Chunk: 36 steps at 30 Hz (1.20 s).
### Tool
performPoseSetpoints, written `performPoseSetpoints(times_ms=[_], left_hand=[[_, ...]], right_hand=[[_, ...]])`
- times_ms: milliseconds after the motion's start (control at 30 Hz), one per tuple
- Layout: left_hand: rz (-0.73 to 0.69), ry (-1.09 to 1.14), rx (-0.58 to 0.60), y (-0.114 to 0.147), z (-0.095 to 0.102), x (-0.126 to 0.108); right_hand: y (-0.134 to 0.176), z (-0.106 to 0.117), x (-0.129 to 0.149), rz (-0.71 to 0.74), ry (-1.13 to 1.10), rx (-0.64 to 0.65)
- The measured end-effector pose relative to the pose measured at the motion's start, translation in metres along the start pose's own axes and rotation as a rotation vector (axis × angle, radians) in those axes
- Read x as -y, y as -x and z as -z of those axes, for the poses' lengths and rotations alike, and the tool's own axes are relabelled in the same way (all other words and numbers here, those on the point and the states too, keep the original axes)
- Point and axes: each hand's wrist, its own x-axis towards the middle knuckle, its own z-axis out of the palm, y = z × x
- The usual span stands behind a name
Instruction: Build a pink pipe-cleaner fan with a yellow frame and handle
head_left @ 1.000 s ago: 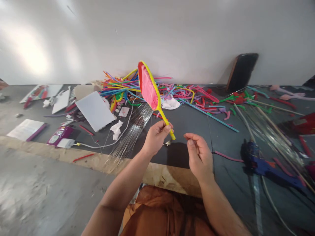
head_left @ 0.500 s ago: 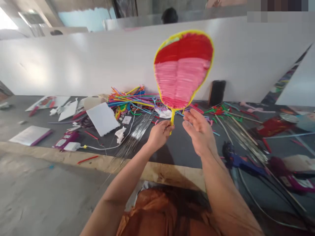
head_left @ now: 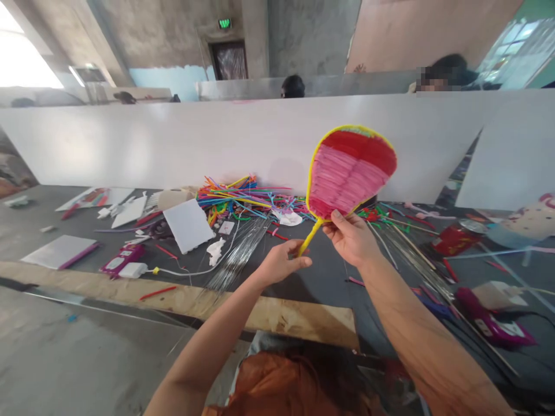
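A hand fan (head_left: 349, 176) with a pink and red face, yellow fuzzy edging and a yellow handle is held up over the table, tilted to the right. My right hand (head_left: 353, 236) pinches its lower edge beside the top of the handle, thumb in front. My left hand (head_left: 284, 263) is at the handle's bottom end, thumb stretched out apart from the fingers; the handle's tip lies against the fingers without a closed grip. Behind the fan is a pile of coloured pipe cleaners (head_left: 236, 196).
Silvery wires (head_left: 240, 254) lie on the dark table. Left are a white card (head_left: 188, 225), a purple box (head_left: 121, 260) and a white cable. To the right are a red can (head_left: 459, 237) and a purple device (head_left: 494, 323). A white partition (head_left: 195, 138) stands behind, people's heads beyond it.
The fan has come lower, moved right and tilted rightward. My right hand, free before, has taken hold of its lower edge. My left hand has loosened from the handle. The view has tipped upward.
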Motion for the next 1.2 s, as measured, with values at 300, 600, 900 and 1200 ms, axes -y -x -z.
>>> performPoseSetpoints(times_ms=[300,600,900,1200], left_hand=[[0.102,0.471,0.103,-0.008,-0.002,-0.014],[0.14,0.4,-0.224,-0.034,-0.016,0.003],[0.144,0.404,-0.226,-0.043,-0.045,0.012],[0.215,0.49,0.084,-0.03,-0.04,0.01]], right_hand=[[-0.006,0.01,-0.008,-0.16,0.035,0.095],[0.001,0.038,-0.027,-0.317,0.244,0.066],[-0.004,0.034,-0.041,-0.198,0.401,0.033],[-0.004,0.046,-0.024,-0.122,0.395,-0.009]])
